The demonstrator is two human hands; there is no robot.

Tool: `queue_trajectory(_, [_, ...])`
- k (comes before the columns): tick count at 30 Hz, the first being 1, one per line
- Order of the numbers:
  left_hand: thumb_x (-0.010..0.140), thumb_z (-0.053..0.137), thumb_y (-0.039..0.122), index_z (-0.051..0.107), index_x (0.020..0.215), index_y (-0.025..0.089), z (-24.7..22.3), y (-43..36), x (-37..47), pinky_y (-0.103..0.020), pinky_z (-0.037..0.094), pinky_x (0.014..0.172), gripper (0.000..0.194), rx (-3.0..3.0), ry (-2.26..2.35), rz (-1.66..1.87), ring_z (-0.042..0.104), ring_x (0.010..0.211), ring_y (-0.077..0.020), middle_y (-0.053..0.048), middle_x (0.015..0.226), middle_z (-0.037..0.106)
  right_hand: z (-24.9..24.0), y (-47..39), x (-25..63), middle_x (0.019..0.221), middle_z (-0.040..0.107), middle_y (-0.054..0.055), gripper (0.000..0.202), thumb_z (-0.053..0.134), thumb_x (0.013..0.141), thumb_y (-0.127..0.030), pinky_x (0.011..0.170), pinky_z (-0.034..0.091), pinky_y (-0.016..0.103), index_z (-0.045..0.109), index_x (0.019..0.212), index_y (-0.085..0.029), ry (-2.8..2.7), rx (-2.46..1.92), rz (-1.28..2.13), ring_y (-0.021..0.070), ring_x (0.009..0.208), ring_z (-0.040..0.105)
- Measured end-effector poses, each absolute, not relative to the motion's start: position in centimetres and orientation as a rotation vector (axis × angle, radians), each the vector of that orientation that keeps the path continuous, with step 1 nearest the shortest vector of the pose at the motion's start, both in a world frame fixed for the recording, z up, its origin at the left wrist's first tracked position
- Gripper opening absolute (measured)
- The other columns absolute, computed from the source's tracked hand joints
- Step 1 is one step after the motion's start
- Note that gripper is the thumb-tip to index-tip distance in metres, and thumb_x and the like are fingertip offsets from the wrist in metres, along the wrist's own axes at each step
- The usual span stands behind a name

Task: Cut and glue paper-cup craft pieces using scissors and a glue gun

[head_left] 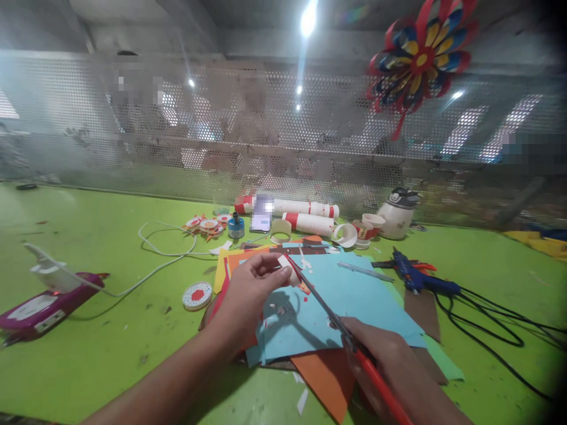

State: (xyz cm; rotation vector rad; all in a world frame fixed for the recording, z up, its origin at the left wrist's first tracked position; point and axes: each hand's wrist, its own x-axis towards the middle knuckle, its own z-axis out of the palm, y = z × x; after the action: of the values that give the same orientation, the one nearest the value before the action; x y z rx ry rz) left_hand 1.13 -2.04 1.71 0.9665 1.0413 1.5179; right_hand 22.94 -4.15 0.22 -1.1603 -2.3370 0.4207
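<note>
My left hand (254, 286) pinches a small white paper piece (291, 273) with a red edge, over the light blue sheets. In my right hand (385, 360) are scissors (330, 311) with red handles, their long blades pointing up and left so that the tips meet the paper piece. Beneath both hands lies a light blue paper (354, 301) with small white and red scraps on it. Orange paper (328, 381) sticks out below it. A round white disc (197, 296) with a red centre rests left of the stack.
A purple power strip (48, 310) with a white cable is at left. To the right lie a blue glue gun (411, 274) and black cords. Behind the paper stand a blue bottle (236, 226), a phone (261, 213), stacked paper cups (309, 224) and a white kettle (398, 215).
</note>
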Motion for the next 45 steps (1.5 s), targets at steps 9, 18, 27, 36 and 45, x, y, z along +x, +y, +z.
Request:
queue_trajectory(9, [0.065, 0.081, 0.030, 0.069, 0.088, 0.014, 1.6, -2.1, 1.3, -0.032, 0.051, 0.070, 0.031, 0.900, 1.037, 1.518, 0.067, 0.077, -0.0213, -0.011, 0.084, 0.072, -0.7, -3.8, 23.2, 0.080, 0.073, 0.003, 0.023, 0.042, 0.081, -0.020, 0.060, 0.045, 0.025, 0.063, 0.089, -0.024, -2.378, -1.154, 0.423, 0.0197, 0.069, 0.066])
queue_trajectory(18, [0.075, 0.074, 0.034, 0.068, 0.106, 0.015, 1.4, -2.0, 0.8, -0.037, 0.050, 0.080, 0.037, 1.002, 0.959, 1.434, 0.065, 0.086, -0.0228, -0.013, 0.098, 0.071, 0.3, -3.6, 23.3, 0.096, 0.074, 0.003, 0.030, 0.044, 0.087, -0.023, 0.074, 0.051, 0.026, 0.066, 0.106, -0.025, -2.402, -1.150, 0.513, 0.0208, 0.087, 0.069])
queue_trajectory(27, [0.073, 0.074, 0.032, 0.070, 0.102, 0.014, 1.7, -2.1, 0.9, -0.036, 0.049, 0.082, 0.035, 1.102, 1.086, 1.455, 0.065, 0.090, -0.0241, -0.013, 0.100, 0.073, 0.3, -3.8, 23.7, 0.101, 0.074, 0.005, 0.034, 0.043, 0.089, -0.024, 0.077, 0.051, 0.027, 0.065, 0.114, -0.023, -2.417, -1.136, 0.507, 0.0212, 0.089, 0.069])
queue_trajectory(36, [0.073, 0.073, 0.029, 0.069, 0.101, 0.015, 2.1, -2.3, 1.1, -0.034, 0.049, 0.082, 0.032, 1.109, 1.092, 1.454, 0.065, 0.091, -0.0224, -0.011, 0.100, 0.073, 0.2, -3.8, 23.5, 0.081, 0.073, 0.001, 0.026, 0.039, 0.090, -0.024, 0.062, 0.047, 0.022, 0.064, 0.098, -0.025, -2.375, -1.100, 0.516, 0.0172, 0.070, 0.066])
queue_trajectory(45, [0.074, 0.073, 0.039, 0.063, 0.109, 0.013, 1.9, -2.3, 1.1, -0.040, 0.052, 0.077, 0.045, 0.960, 1.029, 1.423, 0.066, 0.085, -0.0237, -0.015, 0.111, 0.066, -0.1, -3.6, 23.5, 0.080, 0.072, 0.002, 0.023, 0.042, 0.085, -0.021, 0.061, 0.046, 0.023, 0.064, 0.091, -0.024, -2.381, -1.083, 0.519, 0.0181, 0.069, 0.064])
